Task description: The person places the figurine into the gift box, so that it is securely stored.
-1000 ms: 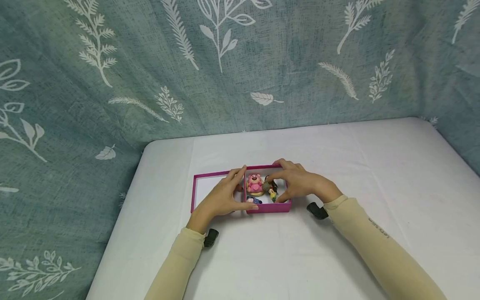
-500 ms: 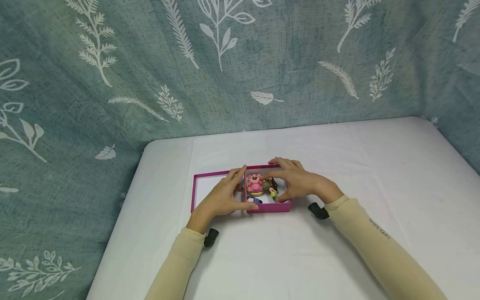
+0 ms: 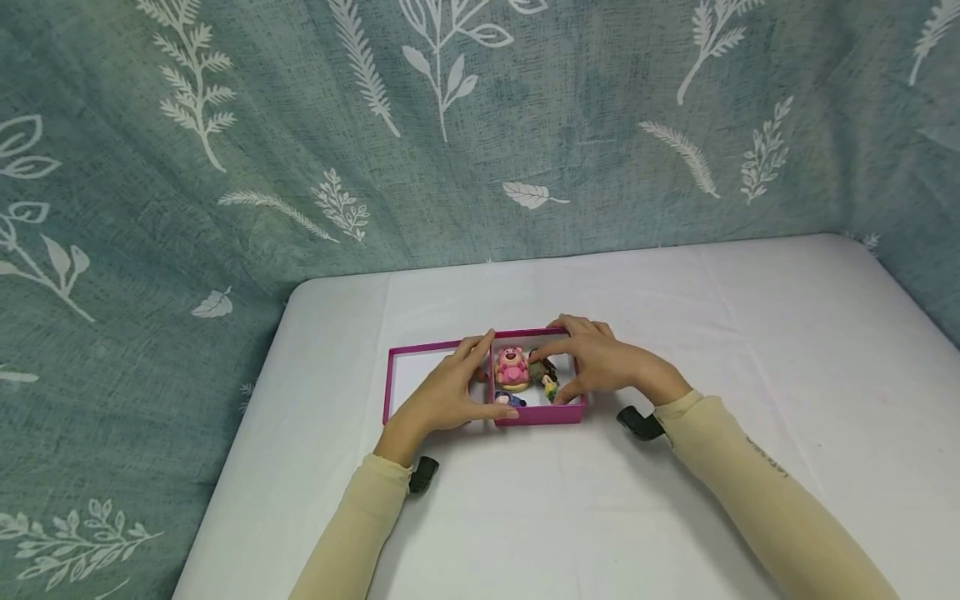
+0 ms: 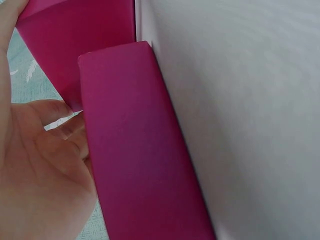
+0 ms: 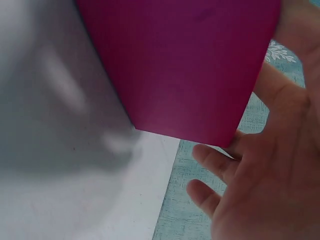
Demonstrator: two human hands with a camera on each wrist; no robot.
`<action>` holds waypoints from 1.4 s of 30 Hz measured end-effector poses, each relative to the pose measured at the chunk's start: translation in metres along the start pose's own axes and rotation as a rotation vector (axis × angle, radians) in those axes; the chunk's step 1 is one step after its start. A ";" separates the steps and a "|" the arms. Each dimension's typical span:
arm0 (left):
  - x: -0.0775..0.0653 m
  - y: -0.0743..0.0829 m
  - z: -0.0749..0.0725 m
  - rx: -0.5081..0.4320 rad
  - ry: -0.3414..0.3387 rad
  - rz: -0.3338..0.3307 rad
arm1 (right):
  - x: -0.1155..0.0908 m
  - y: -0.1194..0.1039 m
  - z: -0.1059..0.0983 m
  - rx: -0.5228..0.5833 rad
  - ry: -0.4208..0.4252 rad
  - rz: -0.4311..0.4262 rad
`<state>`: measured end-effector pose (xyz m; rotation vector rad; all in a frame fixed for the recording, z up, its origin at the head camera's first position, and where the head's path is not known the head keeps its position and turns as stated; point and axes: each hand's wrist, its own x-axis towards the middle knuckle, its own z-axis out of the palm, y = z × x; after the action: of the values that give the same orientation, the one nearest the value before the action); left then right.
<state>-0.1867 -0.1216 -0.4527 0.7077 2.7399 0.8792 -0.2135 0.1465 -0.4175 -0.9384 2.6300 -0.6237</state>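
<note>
An uncovered magenta box (image 3: pixel 538 416) with a white inside lies on the table. In it are a pink bear figurine (image 3: pixel 512 369), a small blue figurine (image 3: pixel 510 400) at the front left, and a dark-haired figurine (image 3: pixel 550 386) with yellow and green on it. My left hand (image 3: pixel 442 396) grips the box at its left side, thumb at the front edge and fingers toward the back corner. Over the box's right side, the thumb and index finger of my right hand (image 3: pixel 603 365) are curled about the dark-haired figurine; its other fingers reach the back wall. Finger contact is partly hidden.
A shallow magenta-edged lid or tray (image 3: pixel 411 372), white inside, lies against the box's left side, partly beneath my left arm. A white cloth covers the table (image 3: pixel 570 508). Behind it hangs a green leaf-patterned curtain (image 3: pixel 450 225).
My right index finger shifted left toward the pink bear, then back right, and the dark-haired figurine moved slightly with it. My left hand and the box stayed nearly still.
</note>
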 end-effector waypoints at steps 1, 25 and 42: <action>0.000 0.000 0.000 0.001 0.000 0.001 | 0.000 0.000 0.000 0.015 -0.007 -0.001; 0.003 0.003 -0.003 0.009 -0.012 -0.010 | 0.007 0.000 -0.020 0.010 -0.187 0.046; 0.002 0.001 -0.004 0.021 -0.002 0.002 | 0.013 -0.003 -0.024 -0.003 -0.263 0.055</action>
<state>-0.1892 -0.1219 -0.4494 0.7152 2.7509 0.8506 -0.2312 0.1430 -0.3973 -0.8803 2.4142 -0.4491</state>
